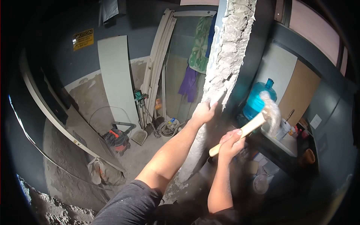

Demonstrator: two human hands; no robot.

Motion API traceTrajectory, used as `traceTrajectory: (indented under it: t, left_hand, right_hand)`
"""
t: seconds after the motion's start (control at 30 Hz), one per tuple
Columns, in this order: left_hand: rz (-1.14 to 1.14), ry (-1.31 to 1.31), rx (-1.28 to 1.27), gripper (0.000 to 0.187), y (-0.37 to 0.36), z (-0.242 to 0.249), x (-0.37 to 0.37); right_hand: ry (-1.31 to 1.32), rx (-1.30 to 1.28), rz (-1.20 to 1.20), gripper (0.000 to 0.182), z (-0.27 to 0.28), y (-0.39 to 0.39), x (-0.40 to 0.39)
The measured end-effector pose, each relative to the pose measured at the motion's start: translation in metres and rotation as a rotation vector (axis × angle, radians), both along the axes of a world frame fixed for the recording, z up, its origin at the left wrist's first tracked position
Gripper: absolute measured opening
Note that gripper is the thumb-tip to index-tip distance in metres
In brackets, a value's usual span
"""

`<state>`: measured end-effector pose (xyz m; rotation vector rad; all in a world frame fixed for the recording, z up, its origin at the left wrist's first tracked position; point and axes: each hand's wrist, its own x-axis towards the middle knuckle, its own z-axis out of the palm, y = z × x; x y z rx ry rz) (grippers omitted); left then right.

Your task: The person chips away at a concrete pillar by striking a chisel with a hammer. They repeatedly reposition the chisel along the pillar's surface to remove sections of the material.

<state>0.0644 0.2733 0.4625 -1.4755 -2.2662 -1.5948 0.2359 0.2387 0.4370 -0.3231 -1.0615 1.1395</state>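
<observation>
A tall column edge [228, 52] with rough, broken plaster rises through the middle of the view. My left hand [204, 111] is closed around a narrow chisel-like tool [217, 97], which rests against the lower part of the rough plaster. To its right, my right hand [231, 144] grips the pale wooden handle of a hammer [250, 128]. The hammer's head end, at the upper right, is blurred, near a blue water bottle [259, 99]. The hammer is apart from the chisel-like tool.
A pale panel [117, 75] leans on the back wall beside long white frames [157, 63]. A red and black vacuum [118, 138], a dustpan [139, 137] and a sack [105, 171] stand on the left floor. A cluttered counter [281, 146] is at right.
</observation>
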Motion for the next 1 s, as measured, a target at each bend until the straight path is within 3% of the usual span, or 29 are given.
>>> traceTrajectory:
  t: [0.1, 0.13, 0.17, 0.23, 0.3, 0.37, 0.43, 0.5, 0.57, 0.7, 1.0]
  left_hand:
    - [0.018, 0.014, 0.005, 0.055, -0.003, 0.005, 0.005]
    - [0.015, 0.014, 0.006, 0.055, -0.003, 0.007, 0.006]
    - [0.003, -0.022, -0.037, 0.055, -0.005, 0.009, 0.006]
    - [-0.015, -0.053, -0.08, 0.056, -0.01, 0.004, 0.005]
    - [-0.038, -0.034, -0.003, 0.055, -0.012, -0.003, -0.006]
    - [0.053, -0.068, -0.034, 0.056, -0.012, -0.038, -0.017]
    - [0.187, -0.066, -0.07, 0.054, -0.019, -0.082, -0.027]
    - [0.09, -0.023, -0.022, 0.052, -0.036, -0.103, -0.022]
    - [-0.033, 0.085, 0.068, 0.045, -0.045, -0.095, -0.011]
    - [-0.08, 0.128, 0.226, 0.038, -0.032, -0.045, -0.004]
    - [-0.089, 0.087, 0.119, 0.047, -0.002, -0.021, -0.022]
  right_hand:
    - [0.027, 0.024, 0.016, 0.026, -0.012, 0.016, -0.018]
    - [-0.177, 0.055, -0.1, 0.028, -0.04, 0.043, -0.032]
    - [-0.559, 0.117, -0.174, 0.031, -0.073, 0.079, -0.04]
    - [-0.647, 0.09, -0.181, 0.036, -0.084, 0.078, -0.032]
    - [-0.573, -0.095, -0.103, 0.041, -0.086, 0.055, -0.009]
    - [-0.258, -0.266, 0.107, 0.036, -0.069, 0.009, 0.01]
    - [-0.174, -0.217, 0.121, 0.034, -0.058, -0.004, 0.026]
    - [-0.075, -0.151, 0.039, 0.035, -0.033, -0.009, 0.035]
    - [-0.024, 0.005, -0.002, 0.039, -0.013, -0.002, 0.044]
    - [0.093, 0.02, 0.044, 0.045, 0.022, -0.008, 0.053]
    - [0.082, 0.152, 0.058, 0.049, 0.037, -0.018, 0.045]
